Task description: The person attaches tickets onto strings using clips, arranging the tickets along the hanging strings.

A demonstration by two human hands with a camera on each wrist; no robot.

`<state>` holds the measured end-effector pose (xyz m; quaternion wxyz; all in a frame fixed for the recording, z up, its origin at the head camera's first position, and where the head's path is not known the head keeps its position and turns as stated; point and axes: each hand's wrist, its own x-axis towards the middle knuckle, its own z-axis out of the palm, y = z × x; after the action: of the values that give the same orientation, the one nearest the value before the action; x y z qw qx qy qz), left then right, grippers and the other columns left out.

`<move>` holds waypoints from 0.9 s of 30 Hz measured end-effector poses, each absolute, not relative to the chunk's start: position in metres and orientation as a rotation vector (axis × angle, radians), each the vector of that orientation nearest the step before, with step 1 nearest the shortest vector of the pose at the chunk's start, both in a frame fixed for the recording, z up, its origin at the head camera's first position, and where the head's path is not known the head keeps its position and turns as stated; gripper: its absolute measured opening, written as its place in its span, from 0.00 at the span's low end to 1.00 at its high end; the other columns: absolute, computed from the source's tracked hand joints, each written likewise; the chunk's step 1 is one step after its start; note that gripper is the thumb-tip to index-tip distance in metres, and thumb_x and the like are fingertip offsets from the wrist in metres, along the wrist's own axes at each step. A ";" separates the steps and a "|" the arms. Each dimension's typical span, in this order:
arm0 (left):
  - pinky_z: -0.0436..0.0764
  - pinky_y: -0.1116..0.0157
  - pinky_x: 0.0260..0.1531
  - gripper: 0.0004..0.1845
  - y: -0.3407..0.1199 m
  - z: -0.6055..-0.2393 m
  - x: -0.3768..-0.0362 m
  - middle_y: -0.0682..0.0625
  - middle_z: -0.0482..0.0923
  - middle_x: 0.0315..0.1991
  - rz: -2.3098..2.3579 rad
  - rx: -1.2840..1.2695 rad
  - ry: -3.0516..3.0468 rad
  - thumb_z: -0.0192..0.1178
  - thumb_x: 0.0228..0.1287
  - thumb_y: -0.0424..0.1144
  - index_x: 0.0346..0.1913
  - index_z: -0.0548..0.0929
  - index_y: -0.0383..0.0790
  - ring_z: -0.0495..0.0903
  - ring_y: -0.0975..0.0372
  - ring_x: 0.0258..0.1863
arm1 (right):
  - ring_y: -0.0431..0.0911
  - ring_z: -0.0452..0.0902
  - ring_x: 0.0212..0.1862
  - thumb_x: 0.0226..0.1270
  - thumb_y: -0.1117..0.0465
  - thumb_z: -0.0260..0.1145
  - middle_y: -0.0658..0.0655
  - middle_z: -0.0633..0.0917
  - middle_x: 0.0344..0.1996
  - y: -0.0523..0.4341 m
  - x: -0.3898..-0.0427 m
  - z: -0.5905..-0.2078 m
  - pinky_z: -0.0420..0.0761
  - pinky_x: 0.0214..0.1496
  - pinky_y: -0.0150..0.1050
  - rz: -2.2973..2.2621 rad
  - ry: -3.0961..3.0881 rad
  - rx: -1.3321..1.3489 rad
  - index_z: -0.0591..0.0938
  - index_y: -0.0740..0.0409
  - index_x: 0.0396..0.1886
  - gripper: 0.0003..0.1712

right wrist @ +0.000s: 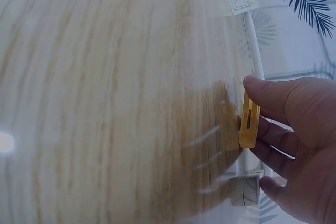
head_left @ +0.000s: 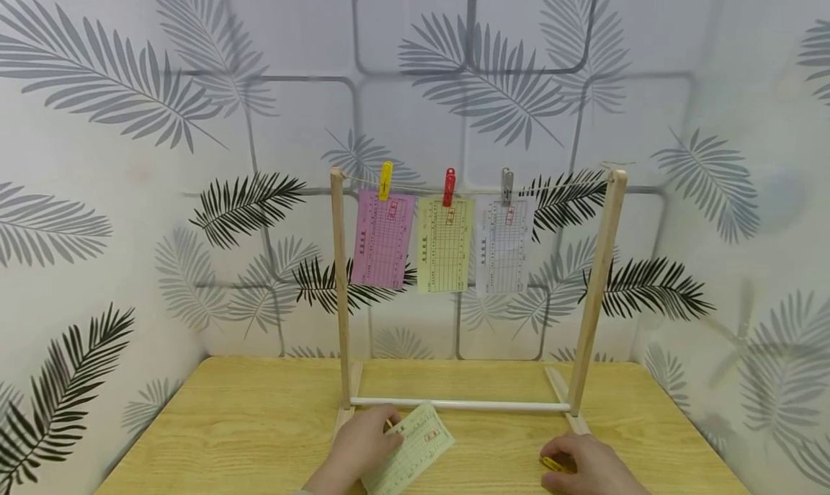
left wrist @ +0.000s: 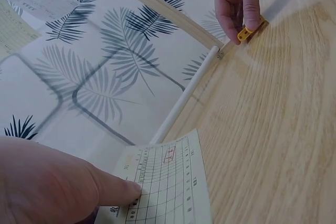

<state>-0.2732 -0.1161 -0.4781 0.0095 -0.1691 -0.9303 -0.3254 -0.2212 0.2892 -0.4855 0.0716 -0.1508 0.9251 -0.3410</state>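
Note:
My left hand pinches a pale green printed slip with a red stamp, thumb lying on its face in the left wrist view. Over at the right, my right hand holds a yellow clothespin between thumb and fingers, low at the table surface. Ahead of both hands, a string on a wooden frame carries three slips: a pink slip under a yellow clip, a yellow-green slip under a red clip, and a white slip under a grey clip.
The frame has a left post, a right post and a white crossbar low between them. It stands on a wood-grain table. Leaf-patterned walls close in the back and both sides.

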 end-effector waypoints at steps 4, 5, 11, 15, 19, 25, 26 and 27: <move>0.76 0.58 0.30 0.05 -0.117 -0.476 -0.273 0.58 0.81 0.31 -1.007 -0.548 -2.880 0.72 0.71 0.36 0.39 0.86 0.48 0.75 0.62 0.27 | 0.49 0.87 0.48 0.73 0.58 0.79 0.52 0.91 0.46 0.290 -0.224 -0.488 0.87 0.48 0.45 -1.061 2.752 -0.437 0.90 0.60 0.53 0.15; 0.76 0.58 0.30 0.05 -0.117 -0.476 -0.273 0.59 0.80 0.30 -1.006 -0.549 -2.878 0.71 0.71 0.36 0.38 0.85 0.48 0.74 0.63 0.27 | 0.49 0.88 0.47 0.73 0.57 0.79 0.52 0.92 0.46 0.290 -0.224 -0.488 0.87 0.48 0.46 -1.058 2.757 -0.439 0.90 0.61 0.53 0.16; 0.74 0.60 0.29 0.05 -0.117 -0.474 -0.271 0.61 0.79 0.29 -0.979 -0.559 -2.865 0.71 0.72 0.36 0.37 0.87 0.49 0.73 0.64 0.27 | 0.41 0.87 0.46 0.74 0.52 0.78 0.50 0.92 0.45 0.292 -0.227 -0.488 0.88 0.49 0.45 -1.022 2.776 -0.433 0.90 0.64 0.54 0.21; 0.74 0.61 0.29 0.05 -0.117 -0.472 -0.270 0.61 0.79 0.29 -0.982 -0.557 -2.863 0.72 0.73 0.37 0.37 0.88 0.49 0.73 0.65 0.26 | 0.47 0.88 0.46 0.76 0.57 0.77 0.53 0.92 0.45 0.287 -0.223 -0.482 0.88 0.48 0.49 -1.061 2.754 -0.435 0.89 0.66 0.54 0.17; 0.74 0.61 0.29 0.05 -0.117 -0.470 -0.271 0.61 0.79 0.29 -1.008 -0.572 -2.852 0.72 0.73 0.37 0.38 0.88 0.49 0.73 0.65 0.26 | 0.49 0.88 0.45 0.76 0.59 0.76 0.53 0.91 0.43 0.282 -0.219 -0.476 0.88 0.47 0.47 -1.064 2.769 -0.428 0.89 0.63 0.52 0.13; 0.75 0.62 0.29 0.04 -0.118 -0.470 -0.271 0.62 0.79 0.29 -1.043 -0.625 -2.816 0.72 0.74 0.37 0.38 0.88 0.48 0.73 0.67 0.26 | 0.46 0.86 0.43 0.76 0.56 0.77 0.49 0.91 0.41 0.279 -0.218 -0.473 0.86 0.45 0.44 -1.019 2.826 -0.387 0.90 0.58 0.50 0.12; 0.75 0.62 0.29 0.04 -0.119 -0.470 -0.271 0.62 0.80 0.29 -1.051 -0.633 -2.810 0.72 0.74 0.37 0.39 0.88 0.48 0.73 0.67 0.26 | 0.46 0.86 0.44 0.75 0.56 0.77 0.49 0.91 0.41 0.279 -0.217 -0.473 0.86 0.45 0.45 -1.017 2.835 -0.384 0.90 0.57 0.50 0.12; 0.75 0.62 0.29 0.04 -0.119 -0.470 -0.271 0.62 0.80 0.29 -1.058 -0.639 -2.806 0.71 0.74 0.37 0.39 0.88 0.48 0.73 0.67 0.26 | 0.46 0.86 0.44 0.75 0.55 0.77 0.48 0.91 0.41 0.278 -0.217 -0.472 0.86 0.45 0.46 -1.014 2.848 -0.386 0.90 0.57 0.49 0.11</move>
<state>-0.2713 -0.1187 -0.4702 0.0377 -0.2082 -0.9145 -0.3449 -0.2171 0.2784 -0.4718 0.0471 -0.1267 0.9334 -0.3323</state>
